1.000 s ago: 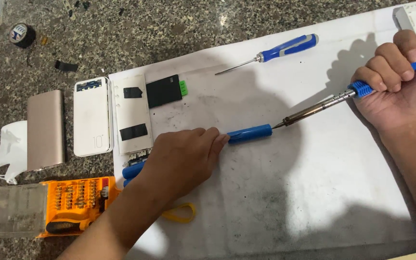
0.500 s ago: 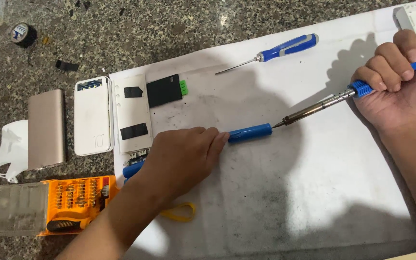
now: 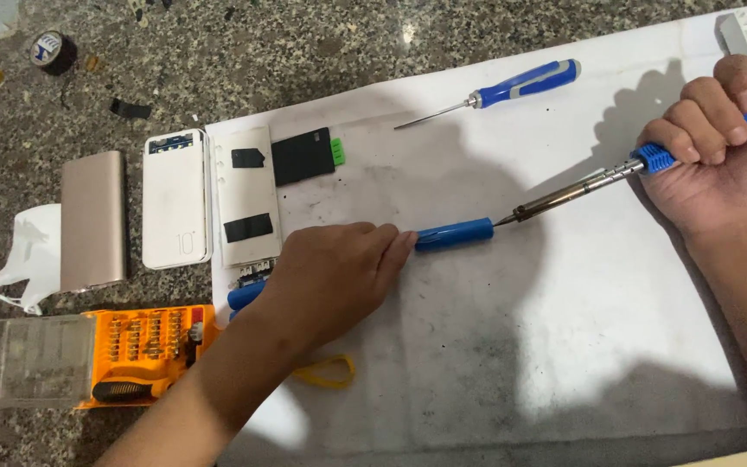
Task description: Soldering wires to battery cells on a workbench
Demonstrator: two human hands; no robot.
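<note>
Pressing the blue cylindrical battery cell (image 3: pixel 454 234) flat on the white paper sheet (image 3: pixel 564 329), your left hand (image 3: pixel 330 277) is clamping its near end while your right hand (image 3: pixel 719 147) is gripping the blue-handled soldering iron (image 3: pixel 598 180), whose tip is touching the cell's far end. You are seemingly soldering that terminal, so the next move is calling for a steady tip.

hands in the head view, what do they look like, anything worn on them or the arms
Both hands are bare: no gloves, rings, watch or bands show. The left hand comes in from the bottom edge on a bare forearm with no sleeve in view. The right hand enters from the right edge, its wrist and forearm also uncovered. Fingernails are short and unpainted.
</note>
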